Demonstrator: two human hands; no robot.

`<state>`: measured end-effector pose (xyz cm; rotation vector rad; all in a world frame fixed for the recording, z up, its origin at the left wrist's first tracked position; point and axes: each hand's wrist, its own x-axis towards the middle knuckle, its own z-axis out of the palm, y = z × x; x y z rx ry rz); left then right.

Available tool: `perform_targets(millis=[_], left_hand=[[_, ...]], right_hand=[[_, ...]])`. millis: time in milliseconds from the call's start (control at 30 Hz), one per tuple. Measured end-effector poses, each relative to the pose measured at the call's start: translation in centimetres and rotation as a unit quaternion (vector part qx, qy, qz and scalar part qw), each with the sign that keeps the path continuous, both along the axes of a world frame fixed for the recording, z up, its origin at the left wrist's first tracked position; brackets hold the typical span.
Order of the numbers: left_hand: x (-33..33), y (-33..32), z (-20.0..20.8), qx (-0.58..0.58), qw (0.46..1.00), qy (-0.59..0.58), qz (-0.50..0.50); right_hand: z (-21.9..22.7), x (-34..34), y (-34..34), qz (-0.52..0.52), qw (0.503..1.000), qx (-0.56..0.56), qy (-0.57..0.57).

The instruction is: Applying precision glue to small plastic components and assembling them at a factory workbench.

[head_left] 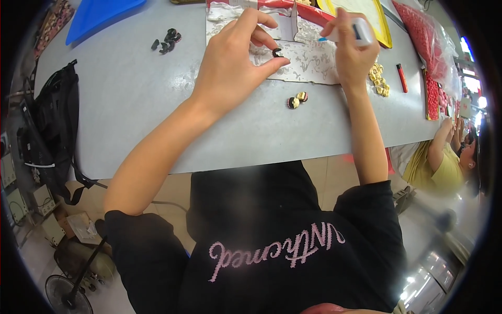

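Note:
Between the thumb and fingers of my left hand (227, 65) is a small black curved piece (276, 53), shaped like an open ring. My right hand (351, 57) grips a white glue bottle (364, 32), its thin blue nozzle turned left toward that piece, apart from it. Under both hands lies a cardboard sheet (308, 65) marked all over with grey smears. Just in front of its near edge sit a few small black-and-cream pieces (294, 101). Several loose cream pieces (378, 81) are grouped right of my right wrist. A little heap of black pieces (168, 42) lies to the left.
A blue tray (102, 18) stands at the far left, a yellow-rimmed tray (384, 23) at the back right. A red marker-like stick (401, 78) and a clear bag of red pieces (426, 39) are on the right. A black backpack (49, 131) hangs by the left edge; another person (444, 162) sits at right.

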<state>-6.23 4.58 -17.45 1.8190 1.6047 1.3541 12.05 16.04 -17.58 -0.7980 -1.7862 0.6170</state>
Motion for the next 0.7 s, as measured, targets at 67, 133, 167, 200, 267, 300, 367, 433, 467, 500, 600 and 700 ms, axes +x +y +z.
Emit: perform_targets(millis=[67, 133, 167, 200, 267, 300, 367, 433, 467, 500, 600, 700], left_hand=[[-0.2, 0.0, 0.2, 0.019, 1.000, -0.005, -0.006], [-0.5, 0.0, 0.4, 0.018, 1.000, 0.002, -0.005], [-0.6, 0.0, 0.4, 0.019, 1.000, 0.002, -0.006], [-0.8, -0.1, 0.4, 0.013, 1.000, 0.003, -0.002], [-0.7, 0.1, 0.8, 0.017, 1.000, 0.009, -0.007], [-0.5, 0.3, 1.0, 0.014, 1.000, 0.003, -0.005], [-0.7, 0.4, 1.0, 0.022, 1.000, -0.008, 0.000], [-1.0, 0.0, 1.2, 0.015, 1.000, 0.002, 0.019], [-0.4, 0.2, 1.7, 0.011, 1.000, -0.013, 0.017], [0.0, 0.4, 1.9, 0.017, 1.000, -0.014, 0.014], [0.2, 0.2, 1.7, 0.020, 1.000, -0.006, 0.008], [0.0, -0.4, 1.9, 0.028, 1.000, 0.014, -0.001]], right_hand=[[0.8, 0.4, 0.0, -0.029, 0.996, -0.030, 0.077], [1.1, 0.0, 0.2, -0.024, 0.985, -0.038, 0.164], [1.2, -0.1, 0.4, -0.025, 0.985, -0.036, 0.165], [1.3, -0.2, 0.6, 0.003, 0.992, -0.008, 0.130], [2.1, 0.4, 0.8, 0.025, 0.996, 0.052, 0.063], [1.7, -1.4, 2.3, 0.140, 0.932, 0.136, 0.304], [2.6, -3.7, 3.1, 0.331, 0.751, 0.185, 0.540], [6.8, 0.9, -1.2, -0.024, 0.992, 0.107, 0.069], [8.3, 2.5, -0.9, -0.084, 0.970, 0.224, -0.051], [9.4, 3.4, -1.4, -0.075, 0.979, 0.186, -0.042], [9.5, 4.5, -1.8, -0.060, 0.981, 0.181, -0.021], [6.7, 5.5, -2.6, 0.027, 0.978, 0.137, -0.153]])
